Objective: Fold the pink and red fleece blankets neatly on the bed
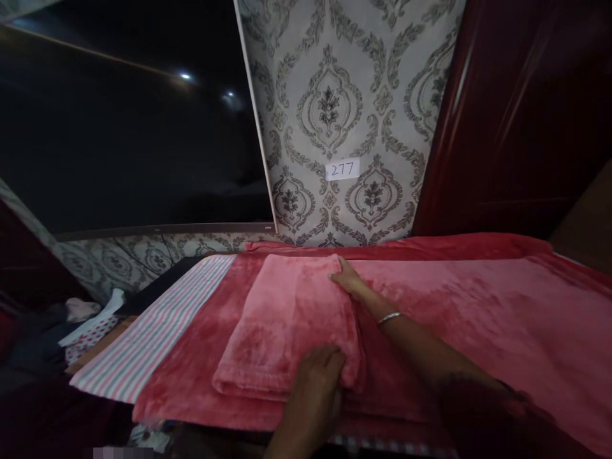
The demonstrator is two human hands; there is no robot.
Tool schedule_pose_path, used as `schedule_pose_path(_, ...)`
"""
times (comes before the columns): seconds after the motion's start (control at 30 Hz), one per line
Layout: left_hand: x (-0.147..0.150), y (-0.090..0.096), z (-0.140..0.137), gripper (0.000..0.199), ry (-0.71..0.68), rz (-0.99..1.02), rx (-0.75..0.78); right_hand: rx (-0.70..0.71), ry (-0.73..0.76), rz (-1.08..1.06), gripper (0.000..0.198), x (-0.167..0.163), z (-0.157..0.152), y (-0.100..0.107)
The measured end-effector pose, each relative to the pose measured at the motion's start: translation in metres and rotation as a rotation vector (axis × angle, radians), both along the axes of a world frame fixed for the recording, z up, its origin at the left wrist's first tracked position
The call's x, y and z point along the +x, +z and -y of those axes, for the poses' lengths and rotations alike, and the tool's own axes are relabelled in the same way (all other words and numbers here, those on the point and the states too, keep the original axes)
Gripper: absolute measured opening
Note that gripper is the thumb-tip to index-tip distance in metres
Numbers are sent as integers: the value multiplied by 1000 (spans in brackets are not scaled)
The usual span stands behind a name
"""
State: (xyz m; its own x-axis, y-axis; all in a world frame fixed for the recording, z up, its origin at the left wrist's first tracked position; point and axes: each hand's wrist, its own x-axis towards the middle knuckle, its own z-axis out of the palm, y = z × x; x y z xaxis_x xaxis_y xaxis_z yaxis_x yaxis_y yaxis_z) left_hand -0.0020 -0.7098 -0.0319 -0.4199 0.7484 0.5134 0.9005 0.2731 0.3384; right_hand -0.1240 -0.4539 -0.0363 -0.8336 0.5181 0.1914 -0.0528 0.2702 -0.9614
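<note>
A folded pink plush blanket (287,312) lies in a thick rectangle on a larger spread red-pink plush cover (440,299). My right hand (348,280) is at the folded blanket's far right corner, its thumb on top and the other fingers mostly hidden over the edge. A silver bangle (389,317) circles that wrist. Closer to me, my left hand (319,376) has its fingers curled around the near right corner of the same blanket. What its fingertips grip is partly hidden by the hand itself.
Striped cloth (162,331) shows left of the red cover. A large television (143,121) hangs over the back left, and patterned wall (329,102) carries a paper label (342,169) reading 277. Dark red wood panelling (516,121) rises at right. Piled fabric (86,331) sits far left.
</note>
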Motion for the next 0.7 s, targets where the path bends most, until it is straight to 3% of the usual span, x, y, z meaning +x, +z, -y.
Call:
schedule_pose_path(0.13,-2,13,-12,57,32,-53,61,39,-19,-50,69,-15,-13,16)
schedule_pose_path(0.27,6,13,-39,56,-17,-132,33,113,-68,-116,71,-2,-46,26)
schedule_pose_path(0.4,17,-20,-63,39,-41,-201,-68,138,-134,-29,66,29,-66,2)
schedule_pose_path(0.53,18,-59,-69,35,-1,-346,75,149,-166,32,60,46,-65,-28)
schedule_pose_path(0.6,17,-65,-66,39,5,-360,132,159,-170,10,60,48,-64,-35)
schedule_pose_path(0.7,20,-61,-61,43,2,-335,143,163,-155,-48,61,49,-65,-37)
